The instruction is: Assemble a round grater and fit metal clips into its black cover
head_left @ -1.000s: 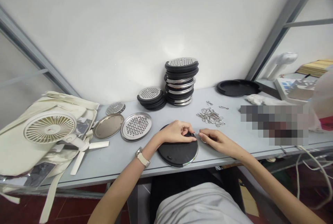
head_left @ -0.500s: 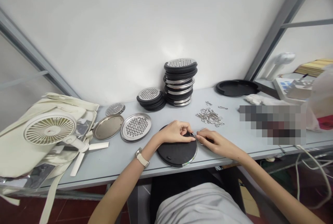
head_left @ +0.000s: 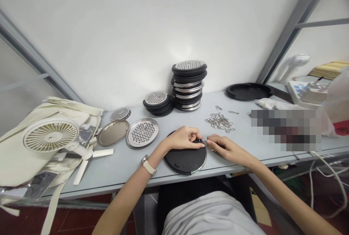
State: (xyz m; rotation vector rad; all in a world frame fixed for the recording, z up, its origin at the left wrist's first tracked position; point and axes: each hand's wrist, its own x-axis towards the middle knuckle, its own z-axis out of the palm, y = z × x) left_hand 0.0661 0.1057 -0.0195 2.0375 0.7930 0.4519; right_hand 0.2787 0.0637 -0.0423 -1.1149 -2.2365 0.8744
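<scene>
A round black disc [head_left: 185, 162] with a shiny rim on its right side lies near the table's front edge. Over its top right part, my left hand [head_left: 185, 138] has curled fingers and a thumb pressing by the rim. My right hand [head_left: 225, 147] pinches a small metal wire clip [head_left: 211, 148] against that same edge; the fingers partly hide it. Where clip and disc meet is too small to make out. Just beyond my right hand lies a loose heap of similar wire clips [head_left: 219, 121], with two single ones behind it.
Stacked black-rimmed perforated discs [head_left: 188, 86] stand at the back beside a shorter stack [head_left: 158, 104]. Metal plates [head_left: 142, 133] lie left, near a white fan [head_left: 51, 135] on cream fabric. A black tray [head_left: 248, 92] sits back right, with a plastic bag [head_left: 338, 100] farther right.
My right hand has shifted very slightly to the right, still pinching the wire clip. My left hand and the disc stay in place.
</scene>
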